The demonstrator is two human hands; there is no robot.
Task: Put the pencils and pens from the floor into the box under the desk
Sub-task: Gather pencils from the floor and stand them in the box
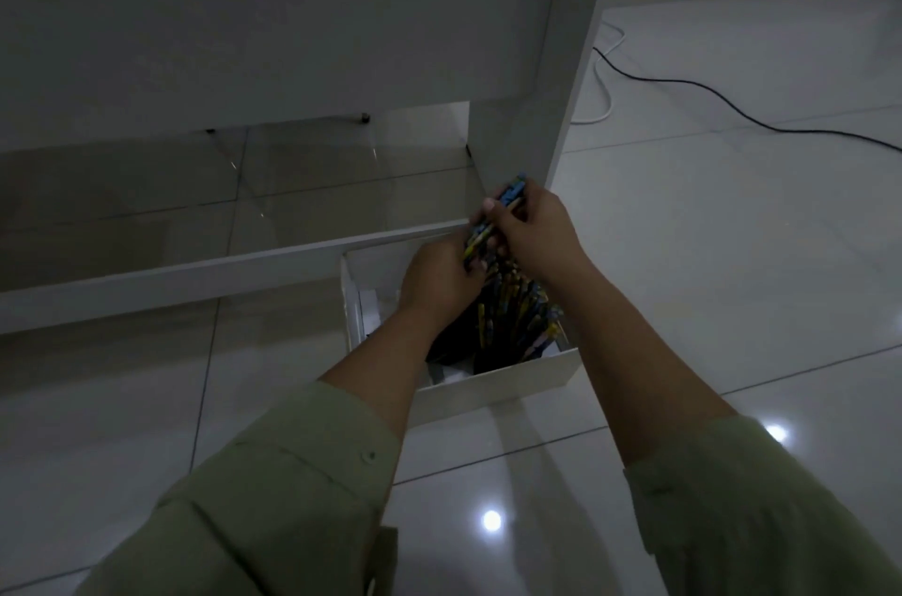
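A white open box [498, 385] stands on the tiled floor under the desk's low rail. Inside it lie several blue and yellow pencils and pens [517, 307], heaped toward its right side. My right hand [532, 229] grips a bundle of pencils [493, 219] above the box's far edge, their ends pointing up toward the desk leg. My left hand [439, 278] is just below, fingers curled round the lower ends of the same bundle, over the box's middle. The bundle's lower tips are hidden between my hands.
The white desk leg [551, 58] rises right behind my hands, and a low white rail [171, 273] runs left from the box. A black cable [732, 102] and a white cable [605, 73] lie on the floor at the right.
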